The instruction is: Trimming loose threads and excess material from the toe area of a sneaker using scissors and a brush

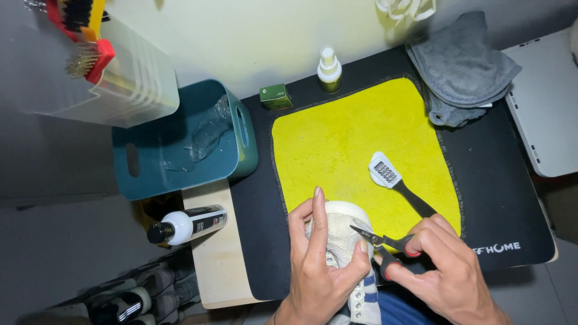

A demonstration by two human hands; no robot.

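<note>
Now my left hand [319, 265] fingers wrapped around a pale shoe [343, 241], my right hand [445, 271] pinching small scissors [385, 244] just beside my left thumb, brush [397, 183] beyond my fingertips on yellow cloth [355, 144], teal tub [180, 141] holding crumpled clear plastic [208, 132].

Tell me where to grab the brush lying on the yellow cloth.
Probably by the black handle of the brush, coming from above at its lower-right end near the right hand. It lies flat and slanted on the yellow cloth, with the bristle head pointing up-left.

Home shoe-cleaning corner: brushes [81, 36], spray bottle [329, 69], yellow cloth [349, 144].
</note>
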